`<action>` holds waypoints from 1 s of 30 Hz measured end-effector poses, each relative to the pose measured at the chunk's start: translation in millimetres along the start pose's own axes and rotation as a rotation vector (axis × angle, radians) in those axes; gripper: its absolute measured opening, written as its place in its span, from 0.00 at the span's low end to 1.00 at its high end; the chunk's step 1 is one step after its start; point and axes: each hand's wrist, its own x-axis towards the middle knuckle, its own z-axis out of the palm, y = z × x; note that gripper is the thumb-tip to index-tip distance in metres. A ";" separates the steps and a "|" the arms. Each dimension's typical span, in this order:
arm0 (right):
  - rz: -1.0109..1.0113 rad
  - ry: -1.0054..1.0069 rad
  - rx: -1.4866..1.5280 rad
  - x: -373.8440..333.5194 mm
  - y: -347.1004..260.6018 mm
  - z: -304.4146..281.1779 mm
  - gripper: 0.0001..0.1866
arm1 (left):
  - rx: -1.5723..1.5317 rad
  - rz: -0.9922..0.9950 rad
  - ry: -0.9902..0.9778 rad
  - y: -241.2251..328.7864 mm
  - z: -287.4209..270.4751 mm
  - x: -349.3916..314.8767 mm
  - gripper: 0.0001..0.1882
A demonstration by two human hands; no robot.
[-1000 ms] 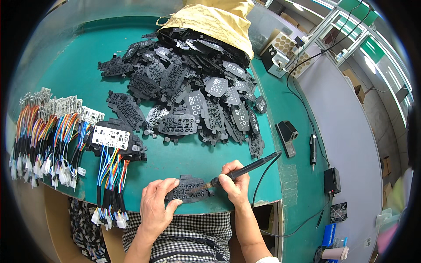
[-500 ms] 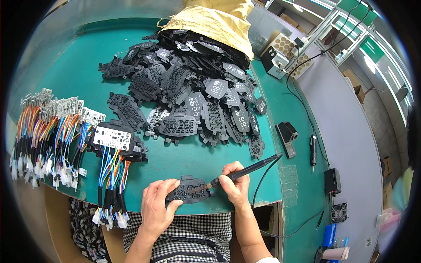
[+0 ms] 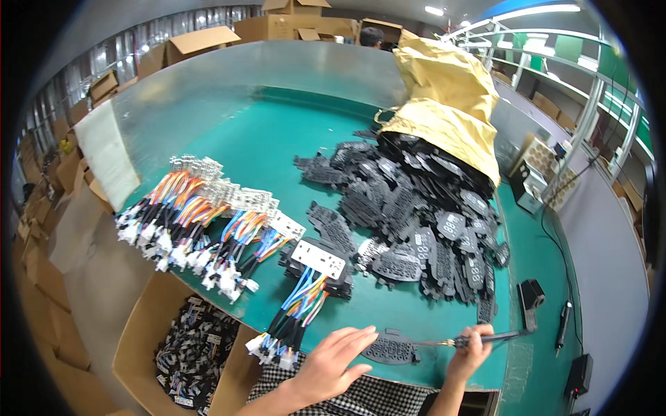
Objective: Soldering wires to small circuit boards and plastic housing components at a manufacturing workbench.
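A black plastic panel (image 3: 390,349) with cut-out openings lies flat at the bench's front edge. My left hand (image 3: 336,364) is at its left end, fingers stretched out and thumb apart. Whether the fingertips touch the panel I cannot tell. My right hand (image 3: 468,355) is closed round a soldering iron (image 3: 498,338), whose thin tip points left at the panel's right end. To the left, a white circuit board (image 3: 318,259) with coloured wires rests on stacked black panels (image 3: 338,287), its white connectors hanging over the edge.
Several wired circuit boards (image 3: 250,200) lie in a row on the left. A heap of black panels (image 3: 388,201) spills from a yellow sack (image 3: 444,104). A black stand (image 3: 531,295) and a pen-shaped tool (image 3: 563,326) are at right. Below left is a cardboard box (image 3: 142,347) of parts.
The view has swung up and left, showing more of the room. My left hand has loosened from the panel, fingers straightened. The iron's tip has drawn back from the panel's middle to its right end.
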 end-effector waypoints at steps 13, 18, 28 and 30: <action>0.034 0.113 0.028 -2.1 3.5 -9.5 0.06 | 1.263 0.030 -0.148 -157.8 -198.9 120.4 0.15; 0.049 0.097 0.005 -0.6 2.3 -11.3 0.07 | 1.425 0.030 -0.268 -181.6 -194.0 122.0 0.16; 0.059 0.054 -0.016 1.8 2.7 -9.2 0.08 | 1.395 0.222 -0.085 -184.6 -191.9 115.6 0.14; 0.085 0.066 0.004 0.9 1.0 -7.4 0.09 | 1.407 0.202 -0.160 -179.3 -191.8 114.0 0.17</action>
